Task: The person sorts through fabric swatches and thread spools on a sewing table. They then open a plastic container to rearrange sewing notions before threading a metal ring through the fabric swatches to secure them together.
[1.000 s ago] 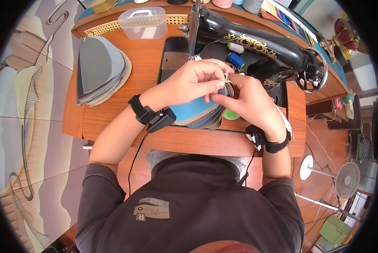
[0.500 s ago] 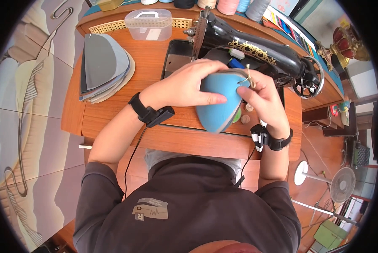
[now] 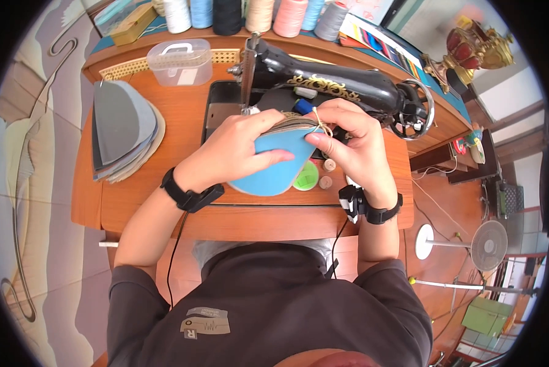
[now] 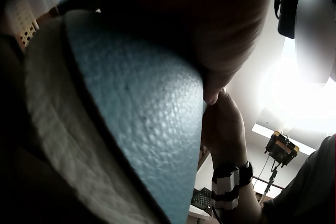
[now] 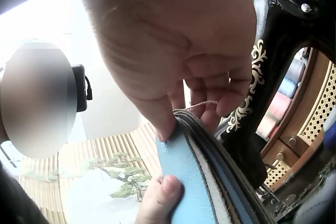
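Note:
Both hands hold a bundle of leather swatches (image 3: 268, 174), light blue on top, with grey, beige and dark layers showing along its edge. A pale string (image 3: 321, 122) is tied through its narrow corner. My left hand (image 3: 231, 150) grips the bundle's left side, thumb lying over the blue face. At the tied corner, my right hand (image 3: 355, 144) pinches the swatches, thumb on the blue leather. In the right wrist view the layered edges (image 5: 210, 166) fan out below the right thumb. Grained blue leather (image 4: 142, 98) fills much of the left wrist view.
A second swatch bundle (image 3: 124, 119), grey on top, lies at the table's left. Behind the hands stands a black sewing machine (image 3: 323, 76). A clear plastic box (image 3: 178, 64), a green disc (image 3: 307, 176) and thread cones (image 3: 289, 18) are nearby.
The hands were together at the string knot; then the left hand moved onto the bundle's side and the blue face came up. The head view has shifted, showing more of the shelf.

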